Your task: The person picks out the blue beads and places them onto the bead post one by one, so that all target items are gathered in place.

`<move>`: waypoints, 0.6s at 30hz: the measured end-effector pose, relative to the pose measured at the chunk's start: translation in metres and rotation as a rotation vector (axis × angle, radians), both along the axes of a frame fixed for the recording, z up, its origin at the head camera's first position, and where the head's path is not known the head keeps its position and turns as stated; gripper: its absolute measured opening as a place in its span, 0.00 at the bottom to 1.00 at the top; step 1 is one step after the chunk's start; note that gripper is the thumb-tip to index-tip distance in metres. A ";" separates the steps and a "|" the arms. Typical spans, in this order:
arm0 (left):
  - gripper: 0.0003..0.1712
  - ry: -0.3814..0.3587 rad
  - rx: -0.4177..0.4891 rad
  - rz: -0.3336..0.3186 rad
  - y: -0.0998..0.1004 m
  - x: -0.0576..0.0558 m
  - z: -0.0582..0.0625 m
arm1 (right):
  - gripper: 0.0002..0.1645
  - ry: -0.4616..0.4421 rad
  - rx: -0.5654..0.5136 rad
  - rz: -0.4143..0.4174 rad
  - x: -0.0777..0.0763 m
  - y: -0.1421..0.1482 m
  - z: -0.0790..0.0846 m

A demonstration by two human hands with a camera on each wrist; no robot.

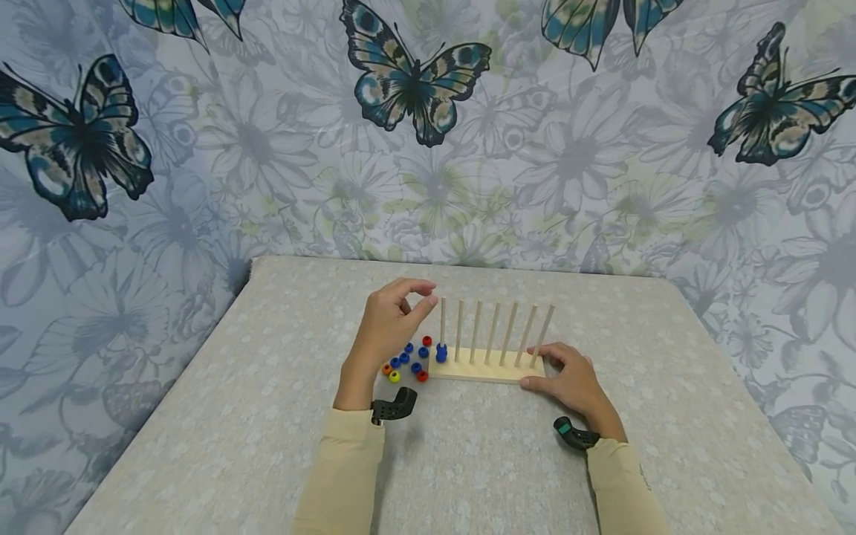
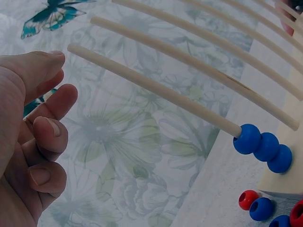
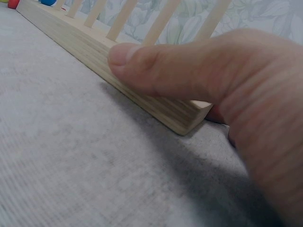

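A wooden peg rack (image 1: 495,369) with a row of several upright rods stands on the table. My right hand (image 1: 567,377) grips its right end, the thumb (image 3: 151,66) along the front side and the fingers behind. Beside the top of the leftmost rod (image 2: 151,90) is my left hand (image 1: 394,319), its fingers loosely bent, with nothing seen between them. Three blue beads (image 2: 266,146) are stacked at the foot of that rod. The other rods carry no beads.
Loose beads lie on the table left of the rack: several blue ones (image 1: 404,358), a few red (image 1: 422,377), an orange (image 1: 386,369) and a yellow (image 1: 394,377). A pale patterned cloth covers the table (image 1: 468,461). Behind it hangs a butterfly-print backdrop (image 1: 428,200).
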State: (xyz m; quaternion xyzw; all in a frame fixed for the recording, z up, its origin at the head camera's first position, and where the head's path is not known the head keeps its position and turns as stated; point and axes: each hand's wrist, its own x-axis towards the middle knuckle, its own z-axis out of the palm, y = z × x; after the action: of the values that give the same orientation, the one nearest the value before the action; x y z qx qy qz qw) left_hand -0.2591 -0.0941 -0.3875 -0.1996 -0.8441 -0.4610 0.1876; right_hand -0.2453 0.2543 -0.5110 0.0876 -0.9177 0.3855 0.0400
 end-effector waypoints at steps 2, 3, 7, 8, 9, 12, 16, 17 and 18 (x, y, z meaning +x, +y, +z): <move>0.13 -0.008 0.001 0.010 -0.001 0.000 0.000 | 0.37 0.000 -0.007 -0.002 0.000 0.000 0.000; 0.13 -0.007 -0.001 0.017 -0.002 0.000 0.001 | 0.37 0.002 -0.008 -0.002 0.000 0.000 0.000; 0.14 0.002 -0.011 0.037 -0.007 -0.001 0.000 | 0.36 0.005 -0.022 0.000 0.000 0.000 -0.002; 0.14 0.006 -0.016 0.044 -0.009 -0.001 -0.001 | 0.36 0.006 -0.023 0.000 0.000 0.000 -0.002; 0.14 0.010 -0.020 0.049 -0.010 -0.002 -0.003 | 0.36 0.007 -0.024 0.001 0.000 0.000 -0.003; 0.15 0.017 -0.024 0.057 -0.013 -0.004 -0.006 | 0.36 0.006 -0.027 0.001 0.000 0.001 -0.003; 0.16 0.026 -0.016 0.053 -0.012 -0.005 -0.007 | 0.36 0.016 -0.034 0.003 -0.001 0.002 -0.003; 0.16 0.022 -0.015 0.052 -0.012 -0.006 -0.007 | 0.36 0.017 -0.031 0.004 -0.001 0.002 -0.002; 0.16 0.016 -0.013 0.051 -0.012 -0.006 -0.007 | 0.36 0.019 -0.030 0.006 -0.001 0.002 -0.002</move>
State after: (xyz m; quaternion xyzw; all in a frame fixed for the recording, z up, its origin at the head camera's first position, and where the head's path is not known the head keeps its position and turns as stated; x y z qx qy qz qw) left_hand -0.2646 -0.1061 -0.3950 -0.1831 -0.8503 -0.4489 0.2047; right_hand -0.2462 0.2564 -0.5129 0.0933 -0.9111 0.3985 0.0490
